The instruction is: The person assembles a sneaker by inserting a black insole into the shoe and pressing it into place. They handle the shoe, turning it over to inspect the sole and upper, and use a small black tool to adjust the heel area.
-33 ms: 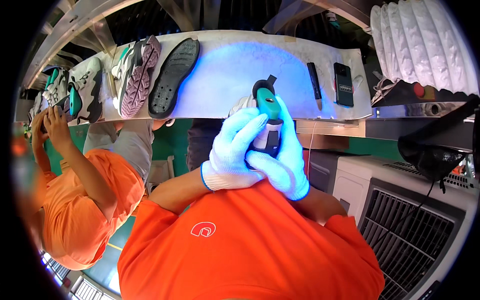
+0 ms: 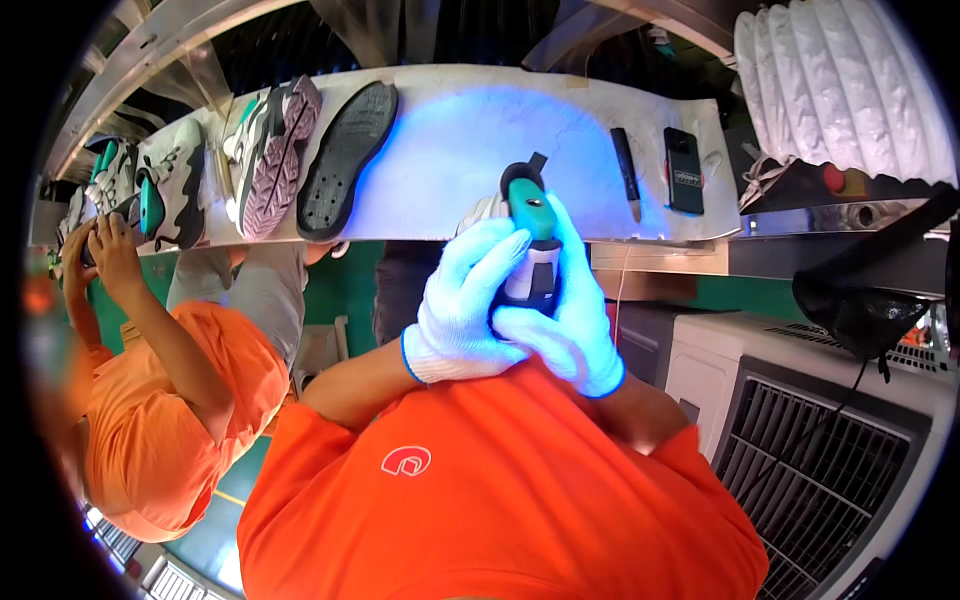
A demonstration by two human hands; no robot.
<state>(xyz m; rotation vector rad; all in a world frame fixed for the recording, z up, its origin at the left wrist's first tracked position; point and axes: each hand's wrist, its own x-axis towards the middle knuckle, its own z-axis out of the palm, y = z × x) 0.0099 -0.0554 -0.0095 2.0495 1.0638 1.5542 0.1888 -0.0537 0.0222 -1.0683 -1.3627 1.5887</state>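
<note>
Both my gloved hands are closed around a shoe [image 2: 541, 262] in front of my chest, at the near edge of the bench. A green shoe last [image 2: 531, 203] with a round hole in its top fills the shoe's opening, and a dark tab sticks up at its far end. My left hand [image 2: 458, 305] wraps the left side, fingers pressed against it. Around the right side and the near end goes my right hand [image 2: 566, 345], its fingers crossing toward the left glove. Most of the shoe's sides and its sole are hidden by the gloves.
On the bench [image 2: 470, 130], lit blue, lie a black sole [image 2: 345, 165], a shoe with a pink sole [image 2: 275, 160], a black pen-like tool [image 2: 626, 170] and a phone [image 2: 684, 170]. A person in orange [image 2: 190, 390] works at left. A white ribbed duct [image 2: 840, 90] hangs at right.
The shoe and last have shifted very slightly left in the picture, while both hands keep the same hold. The view itself has moved a little.
</note>
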